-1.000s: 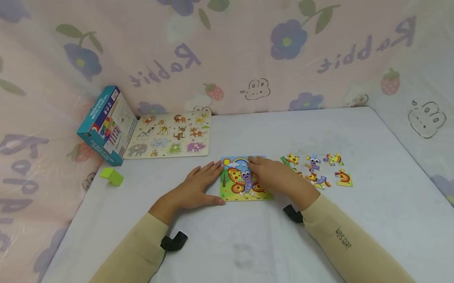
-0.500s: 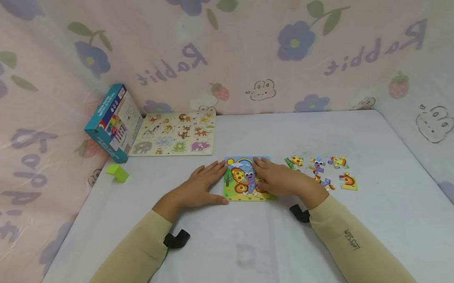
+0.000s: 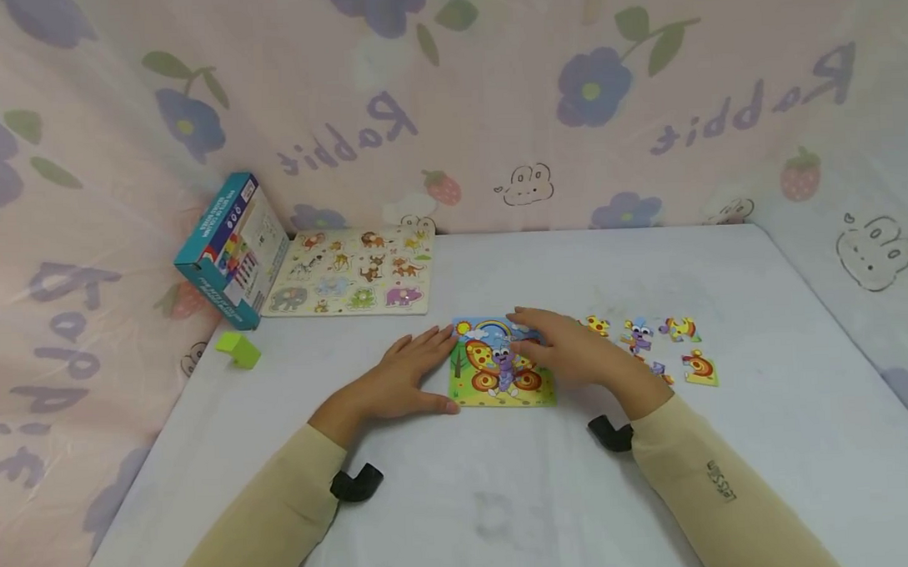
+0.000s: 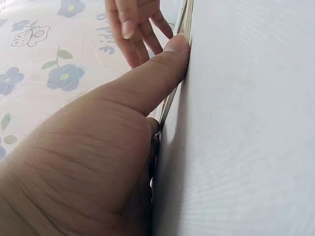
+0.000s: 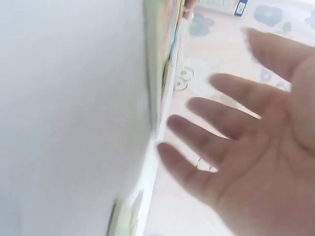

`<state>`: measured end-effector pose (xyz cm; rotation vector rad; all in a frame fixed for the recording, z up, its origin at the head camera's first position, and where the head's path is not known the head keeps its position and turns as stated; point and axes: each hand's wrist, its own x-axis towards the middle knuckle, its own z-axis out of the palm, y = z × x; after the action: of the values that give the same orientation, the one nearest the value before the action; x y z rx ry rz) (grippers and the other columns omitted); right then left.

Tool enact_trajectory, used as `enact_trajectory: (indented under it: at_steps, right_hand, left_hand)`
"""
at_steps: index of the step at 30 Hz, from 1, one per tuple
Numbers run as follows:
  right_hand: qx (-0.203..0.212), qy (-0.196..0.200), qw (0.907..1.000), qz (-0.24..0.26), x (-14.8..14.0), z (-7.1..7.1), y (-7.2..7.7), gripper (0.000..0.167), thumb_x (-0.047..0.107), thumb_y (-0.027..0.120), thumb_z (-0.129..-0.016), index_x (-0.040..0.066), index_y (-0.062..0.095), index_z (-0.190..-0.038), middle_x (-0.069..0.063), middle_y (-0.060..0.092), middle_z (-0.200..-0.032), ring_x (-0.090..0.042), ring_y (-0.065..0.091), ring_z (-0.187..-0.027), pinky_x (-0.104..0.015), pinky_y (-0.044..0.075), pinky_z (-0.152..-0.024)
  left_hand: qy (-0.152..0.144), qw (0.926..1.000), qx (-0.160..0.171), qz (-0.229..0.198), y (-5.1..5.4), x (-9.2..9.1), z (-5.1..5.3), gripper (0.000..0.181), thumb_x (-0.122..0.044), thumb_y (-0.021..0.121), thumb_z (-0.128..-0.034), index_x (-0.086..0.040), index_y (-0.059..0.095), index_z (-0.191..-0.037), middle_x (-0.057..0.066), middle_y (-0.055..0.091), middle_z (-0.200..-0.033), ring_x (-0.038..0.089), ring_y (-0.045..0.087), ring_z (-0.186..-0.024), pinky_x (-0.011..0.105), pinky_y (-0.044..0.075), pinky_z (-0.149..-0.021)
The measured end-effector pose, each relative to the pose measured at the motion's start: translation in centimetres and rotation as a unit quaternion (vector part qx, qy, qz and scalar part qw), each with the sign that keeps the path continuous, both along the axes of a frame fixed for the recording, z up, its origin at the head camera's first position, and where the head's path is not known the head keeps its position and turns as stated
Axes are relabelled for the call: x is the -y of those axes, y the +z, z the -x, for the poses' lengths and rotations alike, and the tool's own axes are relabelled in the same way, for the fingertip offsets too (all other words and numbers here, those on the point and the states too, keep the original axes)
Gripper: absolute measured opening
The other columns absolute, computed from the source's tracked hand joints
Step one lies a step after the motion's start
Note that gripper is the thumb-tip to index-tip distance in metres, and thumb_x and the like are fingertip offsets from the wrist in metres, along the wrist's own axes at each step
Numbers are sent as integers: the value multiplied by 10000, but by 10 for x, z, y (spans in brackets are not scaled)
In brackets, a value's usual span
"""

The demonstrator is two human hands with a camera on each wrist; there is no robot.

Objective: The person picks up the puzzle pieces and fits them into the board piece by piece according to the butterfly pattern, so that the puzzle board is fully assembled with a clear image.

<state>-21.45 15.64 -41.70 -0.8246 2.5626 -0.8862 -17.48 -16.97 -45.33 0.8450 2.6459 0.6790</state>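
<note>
A butterfly puzzle board (image 3: 495, 378) lies flat on the white table in the head view. My left hand (image 3: 397, 377) rests at its left edge, fingers spread. In the left wrist view the thumb (image 4: 165, 64) touches the board's side. Above the board's right part hovers my right hand (image 3: 576, 350), fingers apart and holding nothing. The right wrist view shows this hand (image 5: 246, 128) lifted off the board (image 5: 156, 64). To its right lie several loose puzzle pieces (image 3: 700, 367), some partly hidden by the hand.
At the back left a blue box (image 3: 231, 249) stands beside an animal puzzle board (image 3: 349, 275). A green block (image 3: 238, 349) sits near the left table edge. A patterned curtain (image 3: 463, 108) hangs behind and at both sides.
My right hand has risen off the butterfly board and shifted slightly right, uncovering more of the picture. My left hand stays at the board's left edge. The head view has shifted a little.
</note>
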Motion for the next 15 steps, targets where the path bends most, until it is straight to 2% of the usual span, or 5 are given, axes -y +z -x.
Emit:
enact_trajectory:
  at_steps: [5, 9, 12, 15]
  right_hand:
    - [-25, -616, 9939, 917, -23, -2, 3, 600, 412, 585, -1144, 93, 485, -1642, -154, 493, -1643, -410, 487, -1468, -647, 413, -1158]
    - [8, -807, 9839, 1594, -43, -2, -1, 532, 368, 538, -1168, 94, 494, -1622, -169, 558, -1576, -390, 558, -1386, -614, 446, -1132]
    - [234, -952, 9753, 1982, -58, -2, -7, 529, 363, 497, -1183, 72, 475, -1625, -181, 559, -1559, -370, 556, -1384, -481, 473, -1132]
    - [347, -1147, 9647, 2345, -70, 2, -11, 534, 358, 468, -1192, 37, 466, -1619, -219, 559, -1533, -358, 579, -1340, -330, 517, -1055]
  left_hand:
    - [16, 10000, 3, 57, -1, -2, -1, 1142, -693, 760, -931, -158, 185, -1760, -18, 58, -1817, 227, -8, -1659, 532, -37, -1298]
    - [60, 9999, -2, 87, -2, -2, -2, 1142, -693, 759, -931, -170, 177, -1762, -28, 49, -1817, 216, -14, -1659, 524, -37, -1298]
    - [77, 9999, 6, 93, -1, -1, -1, 1143, -691, 763, -929, -172, 177, -1762, -30, 48, -1817, 213, -17, -1658, 527, -38, -1298]
    - [73, 9999, -22, 103, -1, -1, 0, 1144, -700, 756, -929, -177, 175, -1763, -34, 46, -1817, 213, -17, -1658, 534, -35, -1298]
